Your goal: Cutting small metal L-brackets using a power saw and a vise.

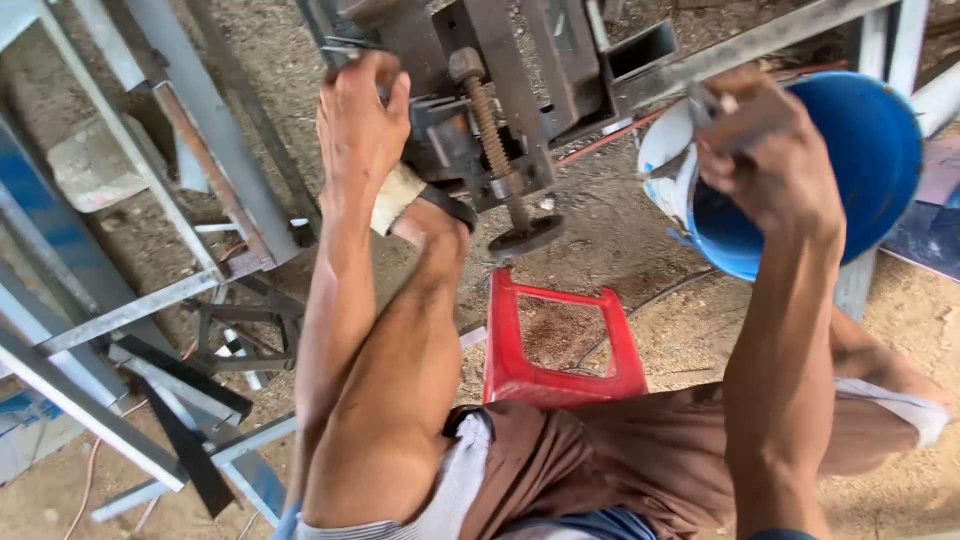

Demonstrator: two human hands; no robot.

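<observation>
Your left hand (360,125) rests on the top left of the vise (490,100), fingers curled over its edge and gripping it. Your right hand (765,150) is closed around a small metal piece (705,100), held up in front of the blue bucket (850,160), just beside the steel bar (740,45) that runs out from the vise. The vise screw (492,135) points down toward the red stool (560,340) under your knee (440,225). Grey frames (150,260) lie along the left.
</observation>
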